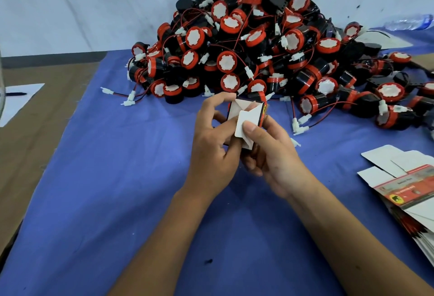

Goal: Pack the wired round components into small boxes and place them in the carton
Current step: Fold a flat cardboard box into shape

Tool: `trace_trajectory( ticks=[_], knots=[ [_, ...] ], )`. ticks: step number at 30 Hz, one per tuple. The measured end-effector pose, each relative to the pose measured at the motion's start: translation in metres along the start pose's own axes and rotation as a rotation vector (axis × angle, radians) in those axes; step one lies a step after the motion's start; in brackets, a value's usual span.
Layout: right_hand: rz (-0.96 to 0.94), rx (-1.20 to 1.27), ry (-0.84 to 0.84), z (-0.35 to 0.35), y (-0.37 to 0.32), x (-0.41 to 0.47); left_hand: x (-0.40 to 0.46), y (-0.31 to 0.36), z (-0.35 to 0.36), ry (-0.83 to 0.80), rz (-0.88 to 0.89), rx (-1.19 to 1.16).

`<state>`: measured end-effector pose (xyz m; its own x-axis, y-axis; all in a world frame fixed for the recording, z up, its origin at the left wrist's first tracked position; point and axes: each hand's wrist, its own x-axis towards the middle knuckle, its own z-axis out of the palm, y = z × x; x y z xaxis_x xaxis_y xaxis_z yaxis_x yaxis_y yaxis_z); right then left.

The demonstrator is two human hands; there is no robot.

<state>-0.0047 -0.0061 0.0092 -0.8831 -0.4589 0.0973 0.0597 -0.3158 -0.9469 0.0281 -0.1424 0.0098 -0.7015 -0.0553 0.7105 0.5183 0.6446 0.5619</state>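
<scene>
Both hands meet at centre: the left hand (212,141) and right hand (270,152) each grip a small box (246,117) with open white flaps, held above the blue-covered tabletop (117,178). Far: component pile (258,49) against a white wall (82,2). Right: flat box blanks (408,192). Left: paper (16,101) with pen (15,94).

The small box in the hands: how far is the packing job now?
Done: nothing finished shows; no packed boxes or carton are in view. In hand: the left hand and right hand hold one small box, its white end flaps still open; whether it holds a component cannot be told. Left: the big pile of wired round components and the stack of flat boxes.
</scene>
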Motion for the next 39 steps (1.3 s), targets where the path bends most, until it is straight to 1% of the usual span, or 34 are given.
trace_trajectory(
  ticks=[2,4,5,8,9,11,14,16,22,29,32,34,35,38,39],
  knots=[
    [-0.003,-0.005,0.063,-0.003,0.0,0.002,0.002,0.0,-0.006,-0.05,-0.047,-0.1],
    [0.015,0.016,0.117,-0.008,-0.001,0.005,0.003,-0.005,-0.015,-0.153,-0.116,-0.25],
    [0.028,0.018,0.118,-0.01,-0.001,0.006,0.003,-0.008,-0.02,-0.206,-0.141,-0.277],
    [0.061,-0.026,-0.014,-0.013,0.001,0.005,-0.002,-0.012,-0.022,-0.279,-0.175,-0.18],
    [0.066,-0.062,-0.051,-0.013,0.002,0.005,-0.002,-0.013,-0.021,-0.273,-0.185,-0.164],
    [0.036,-0.183,-0.059,-0.013,0.002,0.005,-0.001,-0.017,-0.02,-0.219,-0.175,-0.114],
    [-0.127,-0.411,0.049,-0.013,0.0,0.006,0.002,-0.021,-0.022,-0.112,-0.037,0.088],
    [-0.213,-0.441,0.089,-0.015,0.001,0.007,0.002,-0.022,-0.02,-0.097,0.02,0.143],
    [-0.229,-0.364,0.122,-0.014,0.005,0.009,-0.001,-0.018,-0.013,-0.106,0.058,0.179],
    [-0.251,-0.452,0.188,-0.017,0.007,0.013,-0.001,-0.012,-0.012,-0.095,0.083,0.216],
    [-0.259,-0.421,0.199,-0.017,0.008,0.012,-0.001,-0.01,-0.009,-0.124,0.128,0.257],
    [-0.232,-0.406,0.16,-0.017,0.008,0.013,-0.001,-0.012,-0.01,-0.13,0.133,0.252],
    [-0.201,-0.358,0.12,-0.02,0.007,0.013,-0.001,-0.013,-0.01,-0.122,0.119,0.227],
    [-0.114,-0.111,-0.021,-0.03,0.001,0.014,-0.001,-0.018,-0.012,-0.108,0.031,0.129],
    [-0.108,-0.076,-0.039,-0.032,-0.001,0.013,-0.002,-0.019,-0.012,-0.113,0.007,0.104]
  ],
)
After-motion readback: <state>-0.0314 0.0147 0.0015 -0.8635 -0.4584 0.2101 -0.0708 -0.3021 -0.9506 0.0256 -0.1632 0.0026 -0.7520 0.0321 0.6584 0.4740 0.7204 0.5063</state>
